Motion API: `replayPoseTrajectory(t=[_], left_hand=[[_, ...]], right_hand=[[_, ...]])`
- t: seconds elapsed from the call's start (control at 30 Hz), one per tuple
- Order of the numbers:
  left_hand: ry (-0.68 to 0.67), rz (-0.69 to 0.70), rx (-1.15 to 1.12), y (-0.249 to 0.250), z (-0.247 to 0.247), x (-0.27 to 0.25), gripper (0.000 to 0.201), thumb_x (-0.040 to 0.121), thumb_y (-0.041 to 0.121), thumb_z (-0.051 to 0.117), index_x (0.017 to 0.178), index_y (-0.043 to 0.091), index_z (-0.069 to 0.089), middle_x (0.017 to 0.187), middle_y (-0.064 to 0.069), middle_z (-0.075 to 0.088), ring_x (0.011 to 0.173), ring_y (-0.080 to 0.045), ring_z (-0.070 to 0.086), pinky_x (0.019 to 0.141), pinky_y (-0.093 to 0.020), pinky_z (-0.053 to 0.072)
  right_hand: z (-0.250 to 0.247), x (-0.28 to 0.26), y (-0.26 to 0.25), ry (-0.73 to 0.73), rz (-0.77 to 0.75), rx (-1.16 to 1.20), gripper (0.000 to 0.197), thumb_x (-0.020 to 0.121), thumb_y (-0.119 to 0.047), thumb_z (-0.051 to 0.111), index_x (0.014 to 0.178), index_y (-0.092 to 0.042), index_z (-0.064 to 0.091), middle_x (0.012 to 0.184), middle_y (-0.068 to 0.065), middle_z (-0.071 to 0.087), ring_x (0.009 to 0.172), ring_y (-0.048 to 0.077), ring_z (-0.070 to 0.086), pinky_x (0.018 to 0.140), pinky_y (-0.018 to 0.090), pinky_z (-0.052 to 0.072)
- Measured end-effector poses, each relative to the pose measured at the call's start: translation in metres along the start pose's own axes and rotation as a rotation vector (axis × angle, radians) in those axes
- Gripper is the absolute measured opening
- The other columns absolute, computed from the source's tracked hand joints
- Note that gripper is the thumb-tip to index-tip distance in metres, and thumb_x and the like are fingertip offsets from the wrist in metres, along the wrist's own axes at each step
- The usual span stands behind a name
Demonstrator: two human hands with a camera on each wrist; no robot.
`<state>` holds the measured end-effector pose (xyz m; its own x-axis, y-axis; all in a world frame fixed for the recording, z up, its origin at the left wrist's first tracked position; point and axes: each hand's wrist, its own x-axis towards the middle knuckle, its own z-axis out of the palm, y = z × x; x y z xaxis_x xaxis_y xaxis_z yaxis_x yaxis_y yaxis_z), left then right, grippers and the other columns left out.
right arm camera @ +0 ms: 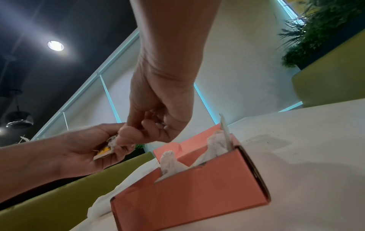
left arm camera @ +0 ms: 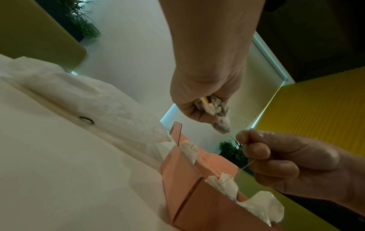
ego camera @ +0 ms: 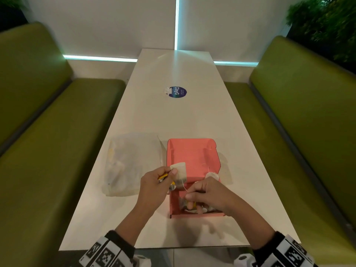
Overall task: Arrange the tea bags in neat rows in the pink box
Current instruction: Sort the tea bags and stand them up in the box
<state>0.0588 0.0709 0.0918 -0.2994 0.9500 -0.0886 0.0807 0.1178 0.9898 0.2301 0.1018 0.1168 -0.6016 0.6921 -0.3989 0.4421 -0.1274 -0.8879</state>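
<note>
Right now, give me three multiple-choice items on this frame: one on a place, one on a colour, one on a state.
1. Where does the clear plastic bag lie?
A. left of the pink box
B. inside the box
C. on the bench

2. What colour are the benches?
A. red
B. green
C. grey

3. What is the right hand doing?
A. resting flat on the table
B. pinching a thin string
C. closing the lid

Answers: 1 A, the bag sits on the white table beside the box's left wall. 2 B, both seats are olive green. 3 B, the string runs from its fingertips to the tea bags in the left hand.
</note>
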Motion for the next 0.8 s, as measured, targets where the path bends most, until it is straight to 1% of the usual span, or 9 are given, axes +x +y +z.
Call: replayPoseTrajectory(t=[0.17,0.3,0.4,0.5,0.53,0.6,0.67,0.73,0.8], left_hand=[[-0.032,-0.029,-0.028,0.004,0.005,-0.002,0.017,0.088,0.026,0.062,0.077,0.016,0.071,0.062,0.002,0.062,0.054,-0.013,0.055,0.052,-0.022,0.041],[-0.095,-0.067,-0.066,0.009,0.004,-0.005,0.017,0.089,0.023,0.062,0.078,0.013,0.070,0.060,0.003,0.061,0.051,-0.010,0.054,0.049,-0.022,0.044],[-0.087,-0.062,-0.069,0.011,0.001,-0.007,0.017,0.089,0.020,0.061,0.076,0.011,0.069,0.057,0.002,0.058,0.047,-0.010,0.052,0.047,-0.024,0.044],[-0.028,-0.081,-0.096,0.013,-0.004,-0.007,0.019,0.090,0.018,0.061,0.072,0.012,0.066,0.053,0.001,0.055,0.043,-0.011,0.050,0.043,-0.022,0.040],[-0.011,-0.084,-0.098,0.014,-0.006,-0.006,0.019,0.090,0.018,0.060,0.073,0.011,0.065,0.053,0.000,0.055,0.043,-0.011,0.049,0.042,-0.022,0.040],[0.011,-0.072,-0.097,0.015,-0.008,-0.006,0.017,0.090,0.017,0.060,0.076,0.009,0.065,0.056,0.000,0.055,0.044,-0.012,0.050,0.044,-0.025,0.042],[0.019,-0.060,-0.104,0.016,-0.008,-0.007,0.012,0.090,0.016,0.060,0.082,0.009,0.064,0.058,0.000,0.057,0.045,-0.012,0.051,0.044,-0.025,0.043],[0.020,-0.068,-0.127,0.018,-0.006,-0.008,0.009,0.091,0.015,0.059,0.085,0.009,0.063,0.056,0.000,0.057,0.044,-0.011,0.051,0.042,-0.023,0.042],[0.013,-0.084,-0.161,0.020,-0.003,-0.009,0.008,0.091,0.013,0.059,0.086,0.007,0.061,0.053,-0.001,0.057,0.040,-0.010,0.050,0.039,-0.019,0.039]], right_hand=[[0.004,0.007,0.002,-0.039,-0.001,-0.175,0.018,0.093,-0.012,0.055,0.099,-0.002,0.068,0.066,0.000,0.064,0.041,0.002,0.051,0.049,0.013,0.044],[-0.001,0.016,0.004,0.091,0.024,-0.209,0.022,0.095,-0.011,0.050,0.085,-0.026,0.062,0.068,-0.003,0.066,0.039,0.002,0.050,0.049,0.016,0.045],[-0.006,0.017,0.005,0.228,0.031,-0.151,0.024,0.094,-0.010,0.050,0.077,-0.021,0.064,0.068,-0.003,0.067,0.043,0.008,0.050,0.051,0.019,0.046],[-0.015,0.016,0.006,0.425,0.057,-0.060,0.018,0.093,-0.013,0.053,0.085,-0.009,0.068,0.071,0.000,0.067,0.051,0.013,0.051,0.052,0.022,0.046],[-0.020,0.015,0.008,0.487,0.079,-0.101,0.017,0.093,-0.014,0.053,0.088,-0.008,0.068,0.078,0.001,0.068,0.056,0.014,0.054,0.058,0.025,0.048],[-0.030,0.011,0.009,0.597,0.151,-0.364,0.018,0.091,-0.016,0.054,0.105,-0.013,0.065,0.102,0.000,0.064,0.083,0.016,0.060,0.078,0.028,0.048],[-0.033,0.006,0.008,0.662,0.188,-0.527,0.039,0.089,-0.018,0.057,0.127,-0.021,0.052,0.121,0.000,0.051,0.099,0.017,0.055,0.083,0.024,0.039],[-0.030,0.003,0.002,0.688,0.084,-0.497,0.050,0.086,-0.016,0.060,0.133,-0.025,0.045,0.124,-0.001,0.046,0.089,0.012,0.053,0.078,0.019,0.037],[-0.024,0.001,-0.006,0.623,-0.129,-0.391,0.051,0.083,-0.010,0.064,0.127,-0.030,0.049,0.117,-0.004,0.051,0.071,0.004,0.050,0.067,0.010,0.039]])
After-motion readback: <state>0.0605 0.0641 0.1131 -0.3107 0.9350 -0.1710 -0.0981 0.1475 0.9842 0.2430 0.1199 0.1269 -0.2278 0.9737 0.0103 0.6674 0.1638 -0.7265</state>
